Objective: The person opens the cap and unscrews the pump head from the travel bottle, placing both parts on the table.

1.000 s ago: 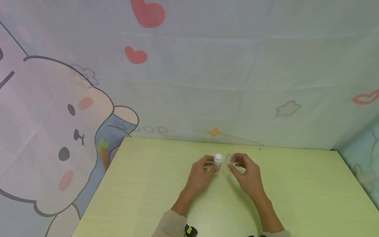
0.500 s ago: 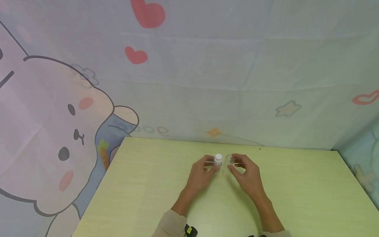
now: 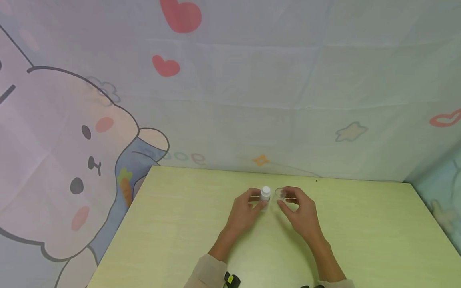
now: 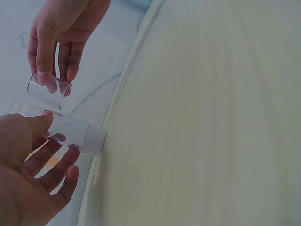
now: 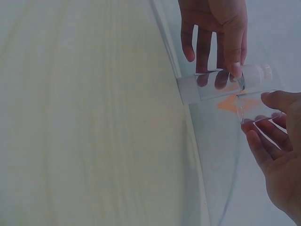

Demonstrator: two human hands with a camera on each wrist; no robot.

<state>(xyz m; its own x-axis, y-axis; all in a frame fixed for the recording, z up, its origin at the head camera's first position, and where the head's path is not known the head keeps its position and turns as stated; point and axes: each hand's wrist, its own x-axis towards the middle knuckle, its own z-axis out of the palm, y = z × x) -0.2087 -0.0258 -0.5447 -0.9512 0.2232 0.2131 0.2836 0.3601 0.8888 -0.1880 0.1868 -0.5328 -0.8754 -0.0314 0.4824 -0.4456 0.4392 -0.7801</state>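
Note:
My left hand pinches a small white capped bottle or the clear piece below it. Side on, in the right wrist view, the white bottle is uppermost, a clear cylinder comes below, and a white piece stands on the table. Whether these are separate stacked parts I cannot tell. Thumb and fingers of the left hand lie on the clear cylinder in both wrist views. Just to the right, my right hand holds a small clear cup between thumb and fingers, raised off the table.
The pale yellow-green table extends to both sides and toward me. Behind it hangs a printed cloth with hearts and a cartoon animal. A dark strap with a yellow mark is at my left sleeve.
Almost nothing moves. Both hands keep their hold on the bottle column and the clear cup, with the cup shifting only very slightly.

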